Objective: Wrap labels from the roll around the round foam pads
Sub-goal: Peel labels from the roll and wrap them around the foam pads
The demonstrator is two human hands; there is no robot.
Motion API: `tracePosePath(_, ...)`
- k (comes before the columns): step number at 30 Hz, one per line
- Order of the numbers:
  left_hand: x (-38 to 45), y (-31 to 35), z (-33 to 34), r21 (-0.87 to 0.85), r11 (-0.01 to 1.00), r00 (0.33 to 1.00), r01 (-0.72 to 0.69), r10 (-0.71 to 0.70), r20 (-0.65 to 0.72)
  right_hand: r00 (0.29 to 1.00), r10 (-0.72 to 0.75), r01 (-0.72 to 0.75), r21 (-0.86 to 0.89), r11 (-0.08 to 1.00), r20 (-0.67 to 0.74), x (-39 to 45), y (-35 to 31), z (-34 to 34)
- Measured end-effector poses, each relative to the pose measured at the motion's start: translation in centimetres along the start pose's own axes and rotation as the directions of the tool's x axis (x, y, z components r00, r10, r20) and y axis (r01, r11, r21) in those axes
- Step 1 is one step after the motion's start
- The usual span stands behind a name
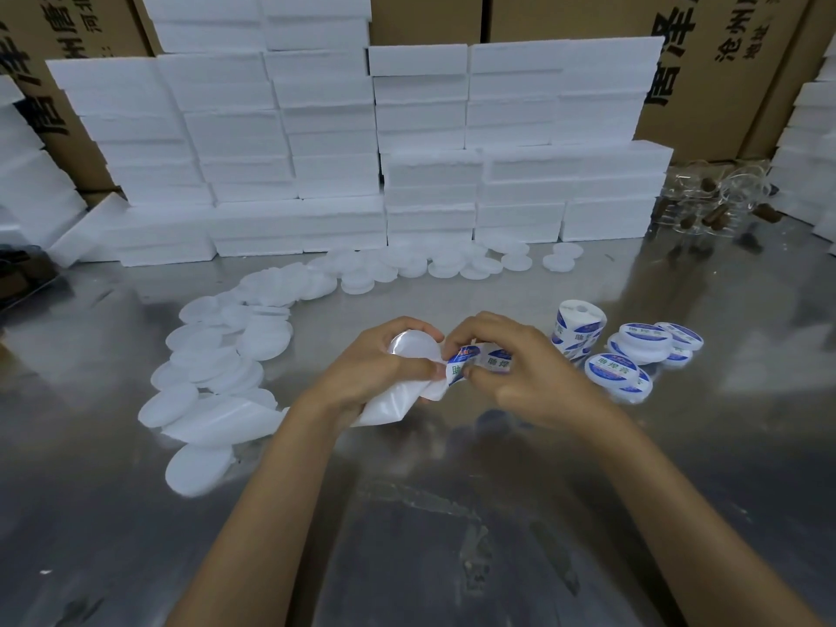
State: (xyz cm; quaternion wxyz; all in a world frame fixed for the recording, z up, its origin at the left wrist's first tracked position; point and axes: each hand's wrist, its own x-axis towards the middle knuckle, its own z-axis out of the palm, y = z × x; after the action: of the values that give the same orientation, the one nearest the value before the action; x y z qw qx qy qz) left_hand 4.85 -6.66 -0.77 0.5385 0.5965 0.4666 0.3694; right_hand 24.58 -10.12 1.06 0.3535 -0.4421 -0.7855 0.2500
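Note:
My left hand (384, 368) grips a white backing strip (389, 407) that curls over its fingers and trails down toward my wrist. My right hand (511, 359) pinches a blue-and-white label (466, 359) at the strip's end, right beside the left thumb. The label roll (579, 325) stands upright on the metal table, just right of my right hand. Several labelled round foam pads (633, 355) lie stacked to the right of the roll. Plain white round foam pads (217, 355) spread in a curved heap at the left.
More white discs and lidded rounds (434, 264) line the foot of a wall of stacked white foam boxes (407, 174). Cardboard cartons (701, 61) stand behind. Clear jars with brown corks (714, 201) sit at the back right. A loose backing strip (226, 423) lies at the left.

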Motion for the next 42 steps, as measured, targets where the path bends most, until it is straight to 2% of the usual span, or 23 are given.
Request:
tracePosePath(7, 0.4, -0.6, -0.4, 0.182, 0.983, 0.989, 0.026, 0.002, -0.147, 1.000, -0.003, 0.003, 0.008, 1.000, 0.003, 0.0, -0.3, -0.1)
tracePosePath(9, 0.4, -0.8, -0.6, 0.252, 0.968, 0.986, 0.024, 0.017, -0.163, 1.000, 0.001, 0.000, 0.086, 0.996, -0.017, 0.0, -0.4, -0.6)
tracePosePath(11, 0.4, -0.8, -0.7, 0.392, 0.919, 0.982, 0.039, 0.038, -0.185, 0.998, 0.005, 0.006, 0.188, 0.982, -0.062, 0.1, -0.4, -1.2)
tracePosePath(13, 0.5, -0.7, -0.7, 0.434, 0.899, 0.977, 0.063, 0.032, -0.209, 0.993, 0.023, 0.015, 0.315, 0.949, -0.116, 0.2, -0.2, -1.7)
tracePosePath(17, 0.1, -0.3, -0.8, 0.248, 0.967, 0.987, 0.054, -0.015, -0.158, 0.976, 0.094, 0.026, 0.536, 0.844, -0.196, 0.4, 0.2, -2.1)
tracePosePath(20, 0.4, 0.8, -0.1, 0.097, 0.994, 0.976, 0.050, -0.028, -0.214, 0.956, 0.168, -0.007, 0.557, 0.830, -0.240, 0.6, 0.4, -1.6)
tracePosePath(22, 0.8, 1.5, 0.6, -0.138, 0.990, 0.972, 0.028, -0.059, -0.227, 0.937, 0.203, -0.020, 0.540, 0.841, -0.283, 0.7, 0.3, -1.1)
tracePosePath(25, 0.6, 1.9, 1.5, -0.572, 0.820, 0.996, 0.016, -0.066, -0.067, 0.917, 0.220, -0.008, 0.535, 0.845, -0.333, 0.8, -0.1, -0.4)
tracePosePath(27, 0.2, 1.8, 2.2, -0.686, 0.726, 0.999, 0.042, -0.035, 0.025, 0.911, 0.211, 0.014, 0.538, 0.843, -0.353, 0.9, -0.4, 0.1)
tracePosePath(30, 0.0, 2.0, 3.0, -0.719, 0.691, 0.995, 0.072, -0.004, 0.095, 0.900, 0.181, 0.044, 0.496, 0.867, -0.396, 1.0, -0.7, 0.7)
tracePosePath(36, -0.3, 2.2, 3.9, -0.675, 0.735, 0.989, 0.061, 0.049, 0.143, 0.909, 0.109, 0.040, 0.345, 0.938, -0.403, 0.7, -0.7, 1.3)
tracePosePath(42, -0.5, 2.6, 4.4, -0.674, 0.737, 0.987, 0.053, 0.064, 0.147, 0.909, 0.082, 0.052, 0.305, 0.951, -0.409, 0.7, -0.8, 1.4)
